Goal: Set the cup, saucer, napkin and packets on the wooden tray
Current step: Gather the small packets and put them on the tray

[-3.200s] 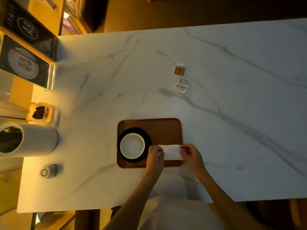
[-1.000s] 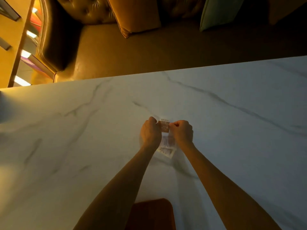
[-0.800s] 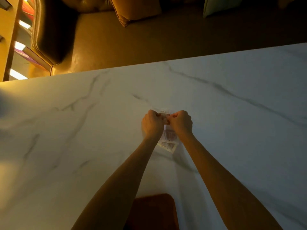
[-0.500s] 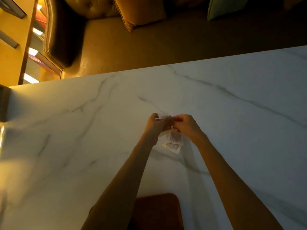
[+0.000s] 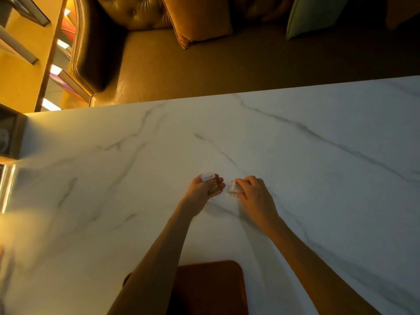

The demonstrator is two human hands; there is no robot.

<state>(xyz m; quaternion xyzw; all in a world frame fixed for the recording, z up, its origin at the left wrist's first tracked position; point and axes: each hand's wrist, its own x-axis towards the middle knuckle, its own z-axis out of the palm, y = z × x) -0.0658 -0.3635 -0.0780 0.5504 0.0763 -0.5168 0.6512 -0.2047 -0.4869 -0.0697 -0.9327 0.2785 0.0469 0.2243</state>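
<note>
- Pinching a brown packet in our left hand over the marble table.
- Our right hand fingers grip white packets.
- Wooden tray sits near us.

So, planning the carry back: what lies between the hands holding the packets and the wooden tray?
In the head view, only bare marble table and the person's forearms lie between the left hand, right hand and wooden tray.

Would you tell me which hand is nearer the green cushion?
Right. The right hand lies below and left of the green cushion; the left hand sits farther left.
</note>
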